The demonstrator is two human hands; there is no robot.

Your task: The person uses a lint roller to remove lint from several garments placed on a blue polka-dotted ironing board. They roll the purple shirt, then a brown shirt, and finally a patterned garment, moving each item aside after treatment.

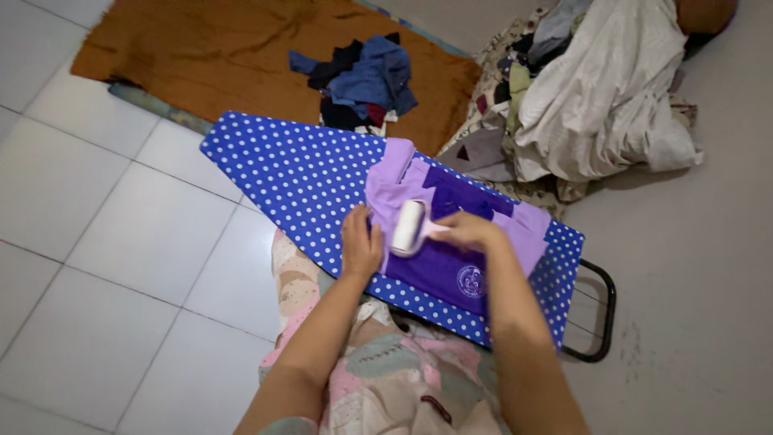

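Right hand (467, 231), at centre frame, grips the pale handle of one white lint roller (408, 228), its drum lying on the purple garment (451, 234). Left hand (360, 242) lies flat and spread, just left of the roller, pinning the lilac edge. One blue dotted ironing board (290, 173) carries the garment; bare cover runs to the upper left. Two clothes heaps lie beyond: dark pile (362, 80), pale pile (596, 89).

It was a home, a laundry corner on a pale tiled floor (105, 242): a low polka-dot ironing board (298, 173), a brown mat (233, 56) behind it, and heaped clothes (596, 89) beside that board.
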